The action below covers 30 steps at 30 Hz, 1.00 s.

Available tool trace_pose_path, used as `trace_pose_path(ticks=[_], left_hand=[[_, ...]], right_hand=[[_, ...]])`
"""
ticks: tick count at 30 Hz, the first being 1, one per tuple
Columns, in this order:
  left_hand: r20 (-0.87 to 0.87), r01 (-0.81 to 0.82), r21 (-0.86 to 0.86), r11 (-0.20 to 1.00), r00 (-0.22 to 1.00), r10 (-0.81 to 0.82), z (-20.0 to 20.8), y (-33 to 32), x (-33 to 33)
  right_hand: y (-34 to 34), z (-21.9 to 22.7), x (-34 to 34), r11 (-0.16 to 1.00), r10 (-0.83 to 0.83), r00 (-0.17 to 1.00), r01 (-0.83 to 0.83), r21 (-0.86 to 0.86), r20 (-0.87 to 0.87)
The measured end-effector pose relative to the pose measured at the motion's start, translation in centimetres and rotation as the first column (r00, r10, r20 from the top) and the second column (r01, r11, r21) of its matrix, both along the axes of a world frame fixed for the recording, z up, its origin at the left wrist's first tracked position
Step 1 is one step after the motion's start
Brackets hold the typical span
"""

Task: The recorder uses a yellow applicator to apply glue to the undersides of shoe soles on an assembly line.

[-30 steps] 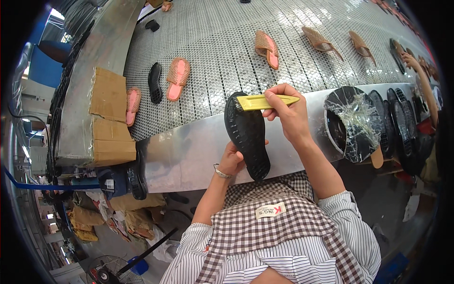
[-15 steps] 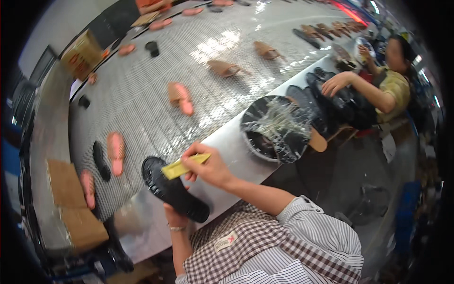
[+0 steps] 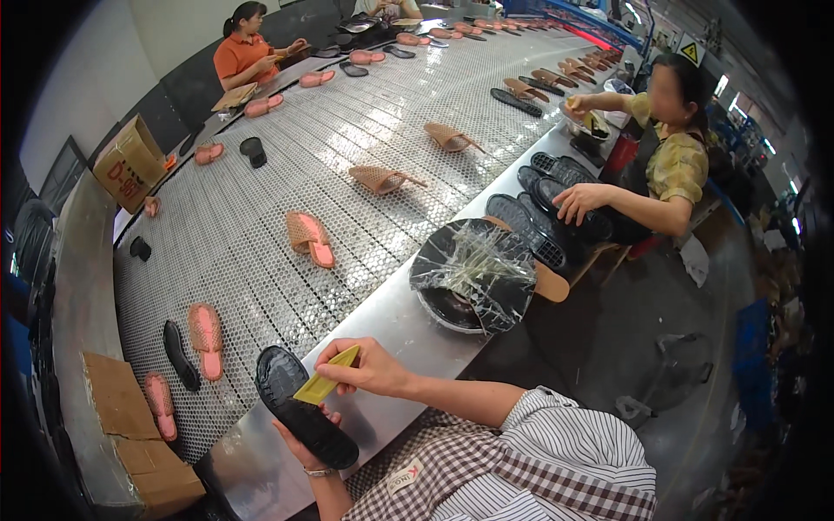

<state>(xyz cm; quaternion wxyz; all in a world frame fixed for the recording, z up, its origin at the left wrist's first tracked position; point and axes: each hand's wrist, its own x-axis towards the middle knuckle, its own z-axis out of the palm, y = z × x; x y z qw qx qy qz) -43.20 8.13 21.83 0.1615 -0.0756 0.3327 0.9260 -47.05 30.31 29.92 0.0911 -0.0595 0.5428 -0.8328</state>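
Observation:
My left hand (image 3: pixel 300 445) grips a black shoe sole (image 3: pixel 302 406) from underneath, holding it over the metal rim of the conveyor (image 3: pixel 408 313). My right hand (image 3: pixel 369 367) pinches a flat yellow scraper (image 3: pixel 326 385) and presses its edge on the sole's upper face. A round black pan (image 3: pixel 473 276) covered with shiny plastic film lies on the rim to my right.
Pink sandals (image 3: pixel 310 238) and black soles (image 3: pixel 181 353) lie spread along the mesh belt (image 3: pixel 261 174). A person in yellow on the right has a hand (image 3: pixel 578 201) on stacked black soles (image 3: pixel 539 221). Another person in orange sits at the far side. Cardboard boxes (image 3: pixel 130 161) stand at left.
The view has swung to the right, bringing the co-worker and the far belt into sight. My hands still hold the sole and scraper together, with the scraper slid lower on the sole.

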Motion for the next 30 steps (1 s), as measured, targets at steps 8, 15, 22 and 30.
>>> trace_pose_path(ticks=[8,15,22,30], left_hand=[[0.054,-0.002,-0.045,0.999,0.999,0.004,1.2,0.2,0.2],[0.121,-0.048,-0.023,0.999,0.991,0.051,2.4,1.7,0.2],[0.320,-0.058,0.083,0.995,0.947,0.029,1.4,0.3,-0.1],[0.155,0.060,0.146,0.987,0.984,-0.083,-0.2,0.7,0.6]], right_hand=[[-0.8,-0.4,0.9,0.999,-0.031,0.998,0.030,-0.014,-0.052],[0.1,0.2,1.2,0.977,0.114,0.987,-0.091,0.194,-0.111],[-0.4,0.1,0.5,0.976,0.029,0.998,-0.016,0.216,-0.059],[-1.6,-1.5,0.1,0.962,0.033,0.999,-0.020,0.274,-0.042]])
